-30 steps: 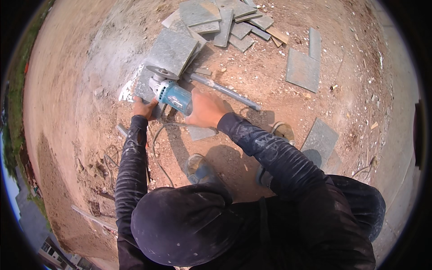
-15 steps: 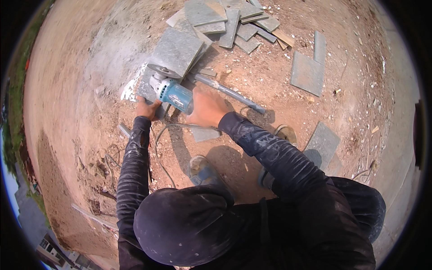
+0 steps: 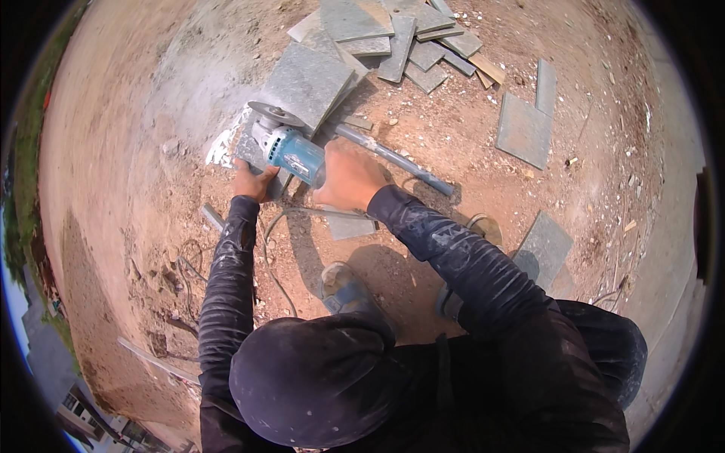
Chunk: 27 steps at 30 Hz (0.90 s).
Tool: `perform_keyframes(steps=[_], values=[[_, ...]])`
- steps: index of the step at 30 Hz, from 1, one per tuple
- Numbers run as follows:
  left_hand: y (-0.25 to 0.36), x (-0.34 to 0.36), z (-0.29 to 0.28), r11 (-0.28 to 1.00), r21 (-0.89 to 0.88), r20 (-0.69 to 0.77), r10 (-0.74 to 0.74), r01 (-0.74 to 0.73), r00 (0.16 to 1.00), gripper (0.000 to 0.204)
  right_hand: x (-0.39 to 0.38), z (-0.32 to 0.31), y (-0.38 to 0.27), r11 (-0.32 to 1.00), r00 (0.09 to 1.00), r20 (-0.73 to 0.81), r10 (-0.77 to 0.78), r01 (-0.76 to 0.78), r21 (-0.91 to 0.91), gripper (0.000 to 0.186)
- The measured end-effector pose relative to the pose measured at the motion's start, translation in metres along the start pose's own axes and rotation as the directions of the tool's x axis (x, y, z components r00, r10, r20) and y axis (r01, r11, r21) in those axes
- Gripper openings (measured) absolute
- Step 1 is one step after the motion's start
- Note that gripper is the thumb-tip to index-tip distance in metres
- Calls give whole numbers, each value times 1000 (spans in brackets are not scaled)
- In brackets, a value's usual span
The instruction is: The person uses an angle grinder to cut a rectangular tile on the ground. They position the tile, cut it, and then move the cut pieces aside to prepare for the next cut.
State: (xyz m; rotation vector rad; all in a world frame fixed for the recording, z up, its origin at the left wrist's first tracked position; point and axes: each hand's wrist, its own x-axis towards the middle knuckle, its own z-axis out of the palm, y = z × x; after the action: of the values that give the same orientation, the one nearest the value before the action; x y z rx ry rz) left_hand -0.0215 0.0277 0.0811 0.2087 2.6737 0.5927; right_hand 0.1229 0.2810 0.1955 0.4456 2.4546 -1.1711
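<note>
Low in the frame sit the person's dark cap [image 3: 313, 381] and sleeves. At centre, the right hand [image 3: 349, 177] has its fingers clenched around the rear of the blue angle grinder [image 3: 293, 151], as before. The left hand [image 3: 253, 181] grips its side. The grinder's disc [image 3: 276, 115] rests at the grey stone slab [image 3: 306, 79], unchanged. Farther up, the slab pile [image 3: 393, 30] has slid slightly higher in view.

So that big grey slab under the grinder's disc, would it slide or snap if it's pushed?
The grey slab looks like thick cut stone, so probably heavy and stiff. It lies flat, partly on other pieces, on rough dirt, so it likely drags rather than slides. The broken offcuts nearby suggest it may chip or crack if dropped.
</note>
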Motion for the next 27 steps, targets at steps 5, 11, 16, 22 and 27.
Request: perform_keyframes(steps=[5, 11, 16, 22, 27], values=[[14, -5, -8, 996, -72, 85, -41, 47, 996, 102, 4, -1, -2, 1000, 1000, 17, -7, 7, 4, 59], [29, -11, -14, 986, -160, 136, -33, 54, 990, 116, 10, 1, -3, 1000, 1000, -5, -8, 8, 17, 59], [12, -7, -12, 985, -132, 128, -94, 111, 987, 121, 15, -2, -12, 999, 999, 14, -29, 29, 16, 59], [18, -8, -9, 984, -151, 140, -68, 89, 988, 123, 18, -5, -14, 1000, 1000, 13, -13, 13, 11, 61], [10, -7, -8, 992, -114, 100, -49, 60, 994, 122, 25, -2, -19, 1000, 1000, 10, -16, 15, 27, 62]])
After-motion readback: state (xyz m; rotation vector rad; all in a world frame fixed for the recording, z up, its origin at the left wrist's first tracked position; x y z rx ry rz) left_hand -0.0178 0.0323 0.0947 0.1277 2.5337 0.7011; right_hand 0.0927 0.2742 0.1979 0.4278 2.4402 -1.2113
